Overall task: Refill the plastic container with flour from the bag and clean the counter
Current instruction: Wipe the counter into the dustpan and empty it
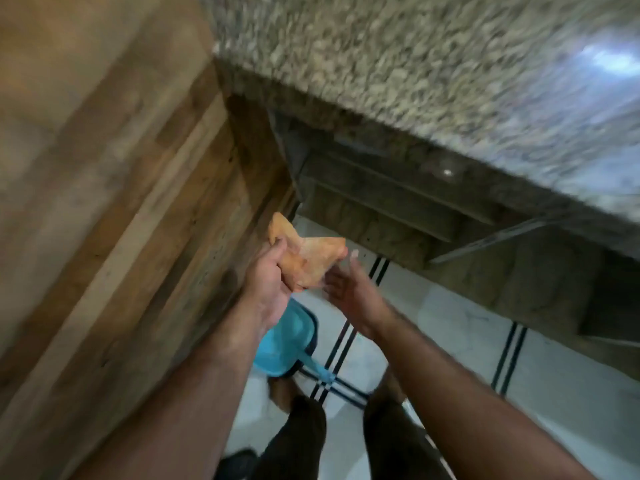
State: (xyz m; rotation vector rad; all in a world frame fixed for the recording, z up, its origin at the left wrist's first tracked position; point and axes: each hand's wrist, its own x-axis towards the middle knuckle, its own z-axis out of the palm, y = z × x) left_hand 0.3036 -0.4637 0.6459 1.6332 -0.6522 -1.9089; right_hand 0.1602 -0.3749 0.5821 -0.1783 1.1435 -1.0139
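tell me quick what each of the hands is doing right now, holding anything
Left hand: closed on an orange cloth, held out in front.
Right hand: open, palm up beside the cloth, holding nothing.

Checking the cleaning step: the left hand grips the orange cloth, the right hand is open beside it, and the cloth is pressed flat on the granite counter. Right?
Not quite. In the head view the orange cloth, gripped by the left hand, is in the air above the floor, below the granite counter. The right hand is open beside it.

orange cloth (304,261) bunched up and crumpled, gripped in the left hand (268,284), held beside the speckled granite counter (415,71) edge.
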